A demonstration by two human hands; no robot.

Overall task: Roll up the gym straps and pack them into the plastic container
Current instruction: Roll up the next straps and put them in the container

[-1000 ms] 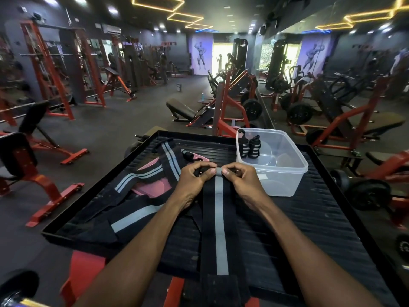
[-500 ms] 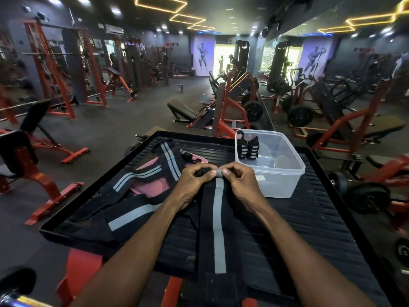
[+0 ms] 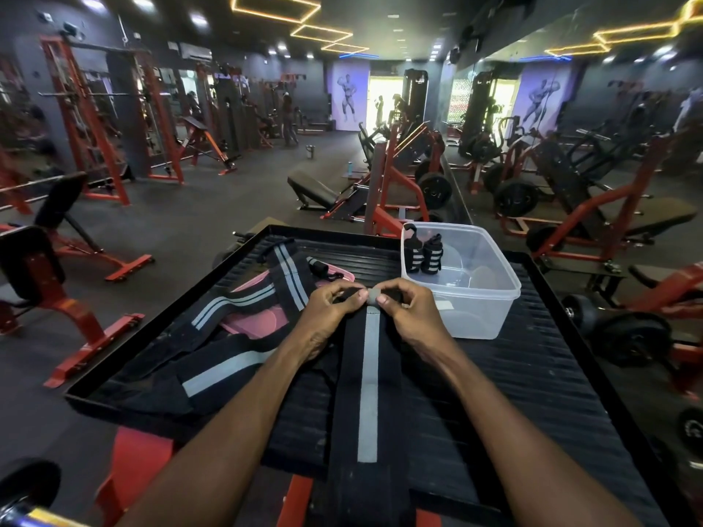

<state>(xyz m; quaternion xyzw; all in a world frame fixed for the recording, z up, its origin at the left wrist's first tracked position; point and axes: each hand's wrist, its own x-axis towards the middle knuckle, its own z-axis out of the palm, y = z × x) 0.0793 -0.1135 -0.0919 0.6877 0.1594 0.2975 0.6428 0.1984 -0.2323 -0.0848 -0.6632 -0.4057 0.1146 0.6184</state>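
— Why pinch the far end?
— My left hand and right hand both grip the strap there on the tray, so it rolls tight beside the container.

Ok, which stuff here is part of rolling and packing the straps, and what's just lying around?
Job: black strap with grey stripe, both hands pinching it; unrolled black straps; clear plastic container; two rolled straps.
Lying about: pink lid, black tray.
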